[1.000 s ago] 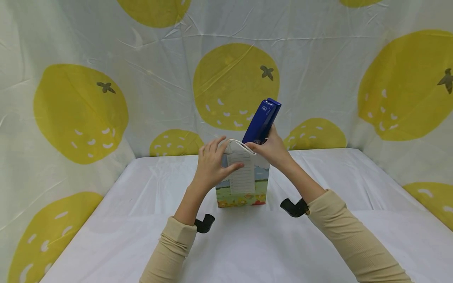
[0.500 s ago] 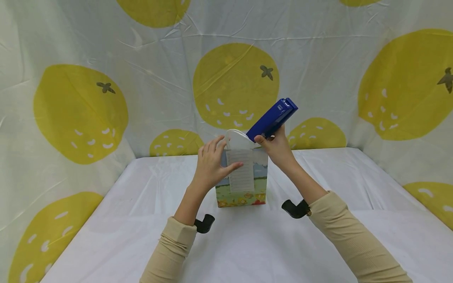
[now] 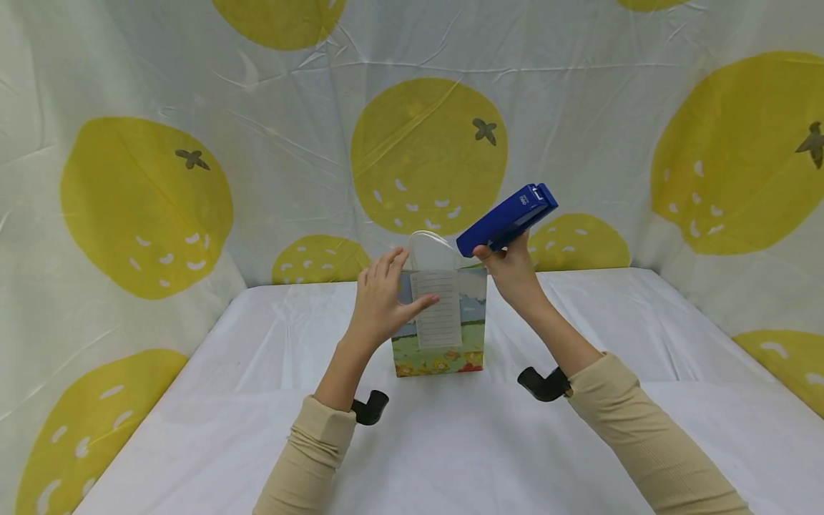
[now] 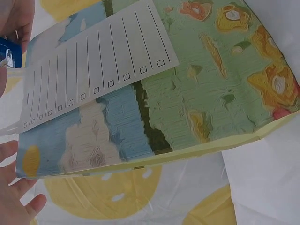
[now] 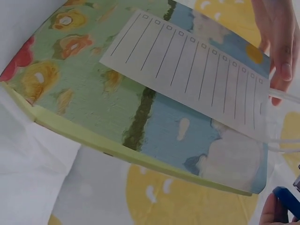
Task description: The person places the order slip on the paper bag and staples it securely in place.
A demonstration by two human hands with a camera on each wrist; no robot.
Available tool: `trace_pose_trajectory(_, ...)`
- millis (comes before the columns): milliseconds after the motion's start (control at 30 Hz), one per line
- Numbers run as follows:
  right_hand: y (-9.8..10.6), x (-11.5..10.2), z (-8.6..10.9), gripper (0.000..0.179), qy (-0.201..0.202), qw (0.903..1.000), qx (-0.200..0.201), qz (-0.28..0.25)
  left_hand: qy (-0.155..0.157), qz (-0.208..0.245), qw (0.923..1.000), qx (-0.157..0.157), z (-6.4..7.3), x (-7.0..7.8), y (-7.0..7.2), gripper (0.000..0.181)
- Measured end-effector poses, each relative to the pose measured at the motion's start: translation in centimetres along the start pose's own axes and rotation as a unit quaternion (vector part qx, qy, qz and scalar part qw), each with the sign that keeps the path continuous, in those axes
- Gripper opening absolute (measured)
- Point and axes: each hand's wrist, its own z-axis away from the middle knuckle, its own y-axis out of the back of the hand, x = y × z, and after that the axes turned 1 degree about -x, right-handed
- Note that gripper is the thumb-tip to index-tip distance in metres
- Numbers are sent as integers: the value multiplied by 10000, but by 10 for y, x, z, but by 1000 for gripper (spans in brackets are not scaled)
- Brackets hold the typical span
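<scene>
A paper gift bag [image 3: 473,325] with a painted meadow and flowers stands upright on the table. On its front hangs a lined checklist sheet [image 3: 439,325], with a small dark staple-like mark near its top edge in both wrist views. My right hand [image 3: 515,275] holds a blue stapler [image 3: 506,219] above the bag's top right corner, apart from the sheet. At the bag's upper left is my left hand [image 3: 380,300], fingers spread by the top edge and thumb extended across the front. Whether those fingers touch the bag I cannot tell.
White handles [image 3: 428,233] arch up from the bag's top. A white cloth covers the table [image 3: 257,343], and a lemon-print curtain [image 3: 290,143] hangs behind and at both sides. Black wrist-worn pieces [image 3: 543,384] sit at both cuffs.
The stapler has come away from the bag's top edge, to the right, and tilted over in my right hand. The handles and sheet have risen slightly. My left hand has barely moved.
</scene>
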Motion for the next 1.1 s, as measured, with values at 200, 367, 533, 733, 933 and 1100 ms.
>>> trace_pose_trajectory(200, 6, -1, 4, 88, 212, 9997, -14, 82, -51, 20, 10000, 29, 1, -3, 0, 84)
trace_pose_trajectory(367, 10, -2, 9, 75, 312, 9994, 96, 74, -118, 82, 9998, 144, 3, -4, 1, 88)
trace_pose_trajectory(533, 15, -1, 13, 71, 179, 9996, 212, 92, -167, 252, 9985, 462, 4, -6, 3, 90)
trace_pose_trajectory(733, 23, -1, 19, 59, -48, 9984, 383, 409, -220, 463, 9953, 822, 6, -10, 5, 94)
trace_pose_trajectory(933, 32, 1, 26, 59, -356, 9958, 530, 660, -350, 603, 9905, 1181, 7, -14, 5, 90)
trace_pose_trajectory(1100, 39, 6, 29, 55, -307, 9955, 665, 608, -351, 577, 9903, 1211, 11, -15, 5, 88)
